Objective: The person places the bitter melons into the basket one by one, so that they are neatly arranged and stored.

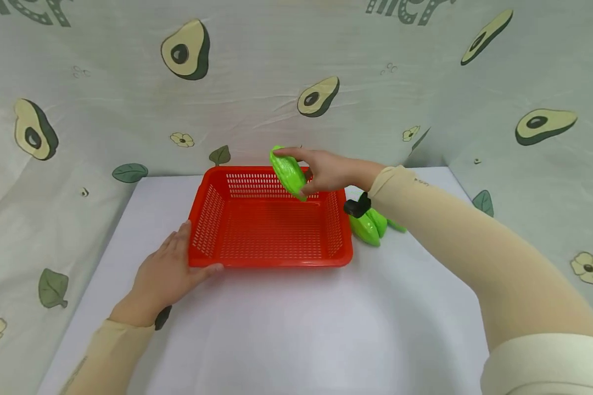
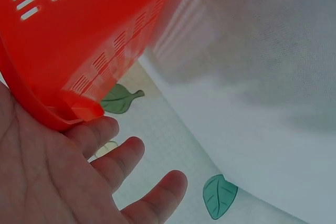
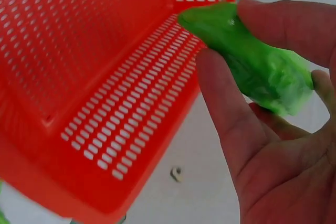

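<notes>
My right hand (image 1: pixel 328 170) pinches a bright green ridged fruit (image 1: pixel 287 171) with a tapered end, holding it above the back right part of a red plastic basket (image 1: pixel 272 265). In the right wrist view, the thumb and fingers press the fruit (image 3: pixel 252 56) from opposite sides, beside the slotted basket wall (image 3: pixel 126 108). At the basket's front left corner lies my left hand (image 1: pixel 170 269), fingers extended along the left side and thumb by the front rim. The left wrist view shows its fingers (image 2: pixel 121 161) straight, with one touching the basket's corner (image 2: pixel 63 121).
More green fruits (image 1: pixel 368 226) lie right of the basket, partly hidden by my right wrist and a black wrist-worn piece (image 1: pixel 357 206). The basket stands on a white table (image 1: pixel 286 329). An avocado-print cloth (image 1: pixel 257 115) hangs behind and at both sides.
</notes>
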A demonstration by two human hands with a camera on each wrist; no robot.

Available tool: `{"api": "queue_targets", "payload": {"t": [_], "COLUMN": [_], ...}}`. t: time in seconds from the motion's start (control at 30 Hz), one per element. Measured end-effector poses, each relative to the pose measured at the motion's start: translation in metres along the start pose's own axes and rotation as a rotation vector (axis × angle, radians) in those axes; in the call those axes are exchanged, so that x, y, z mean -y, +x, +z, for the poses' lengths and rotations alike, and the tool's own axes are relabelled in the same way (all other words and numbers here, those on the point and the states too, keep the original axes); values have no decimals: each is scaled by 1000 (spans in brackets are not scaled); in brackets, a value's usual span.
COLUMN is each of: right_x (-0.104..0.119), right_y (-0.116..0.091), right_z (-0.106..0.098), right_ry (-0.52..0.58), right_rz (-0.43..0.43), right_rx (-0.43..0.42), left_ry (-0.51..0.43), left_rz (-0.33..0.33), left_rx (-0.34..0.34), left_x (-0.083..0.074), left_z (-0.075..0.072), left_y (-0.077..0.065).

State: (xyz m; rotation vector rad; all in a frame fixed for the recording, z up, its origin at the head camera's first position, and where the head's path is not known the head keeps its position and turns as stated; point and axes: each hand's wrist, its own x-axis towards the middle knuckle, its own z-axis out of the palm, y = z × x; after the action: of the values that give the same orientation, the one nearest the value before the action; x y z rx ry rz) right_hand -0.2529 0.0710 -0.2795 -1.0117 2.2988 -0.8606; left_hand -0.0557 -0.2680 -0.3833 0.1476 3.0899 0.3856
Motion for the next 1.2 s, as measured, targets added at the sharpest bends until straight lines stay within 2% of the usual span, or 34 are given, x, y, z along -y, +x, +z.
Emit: {"api": "queue_targets", "payload": {"t": [0.13, 0.23, 0.43, 0.77, 1.2], "right_x": [3, 1, -6, -1, 6], "right_y": [26, 43, 69, 99, 126], "right_z": [13, 25, 46, 73, 109], "right_ry": [-10, -27, -10, 27, -56], "right_rz": [28, 11, 25, 48, 90], "right_rx": [60, 94, 108, 170, 198], "left_ry": [-4, -2, -3, 20, 21], "left_rz": [-5, -6, 3, 1, -6], "left_rx": [17, 16, 17, 26, 12], "left_x": [-3, -3, -2, -1, 1], "left_z": [3, 5, 7, 2, 1], "left_y": [5, 8, 12, 10, 4]}}
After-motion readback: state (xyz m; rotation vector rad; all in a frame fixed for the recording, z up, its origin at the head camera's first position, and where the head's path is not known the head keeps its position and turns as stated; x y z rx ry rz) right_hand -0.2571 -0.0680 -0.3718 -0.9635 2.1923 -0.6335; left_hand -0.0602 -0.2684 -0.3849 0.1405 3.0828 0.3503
